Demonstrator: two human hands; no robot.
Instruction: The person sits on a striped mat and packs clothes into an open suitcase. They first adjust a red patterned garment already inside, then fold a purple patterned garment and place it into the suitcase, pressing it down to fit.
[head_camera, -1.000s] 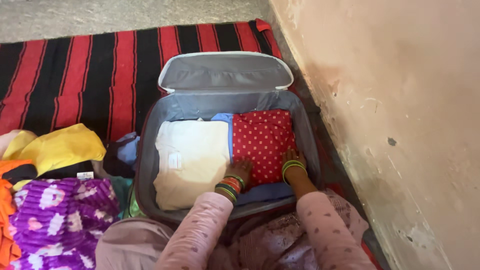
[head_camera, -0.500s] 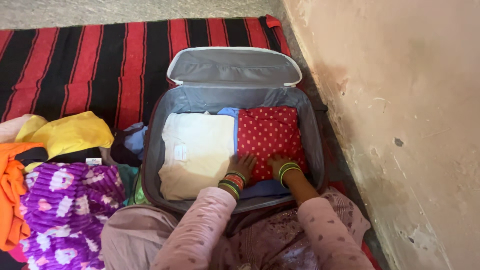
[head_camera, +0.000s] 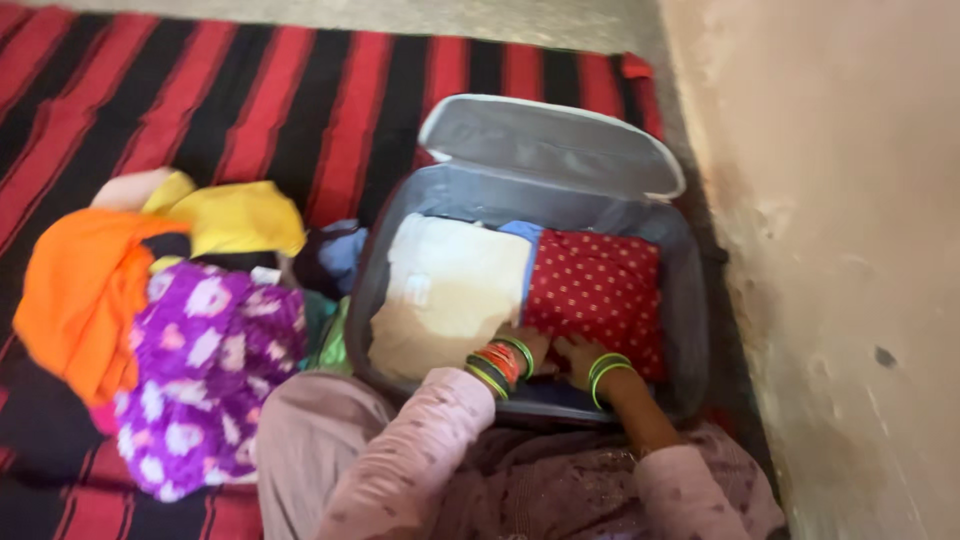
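Both hands, left hand (head_camera: 527, 343) and right hand (head_camera: 577, 353), press flat with fingers together on the folded red white-dotted cloth (head_camera: 600, 295) inside the open grey fabric-lined suitcase (head_camera: 690, 300), right of centre; motion blur softens the fingertips.

Head view, steeply downward, close.

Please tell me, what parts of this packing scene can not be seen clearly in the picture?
- Head view: the blue cloth lies mostly hidden under the cream garment and the red dotted garment.
- Both palms are hidden; the left hand and right hand lie palm down.
- The suitcase near wall is covered by the sleeves.
- Motion blur smears the clothes pile.
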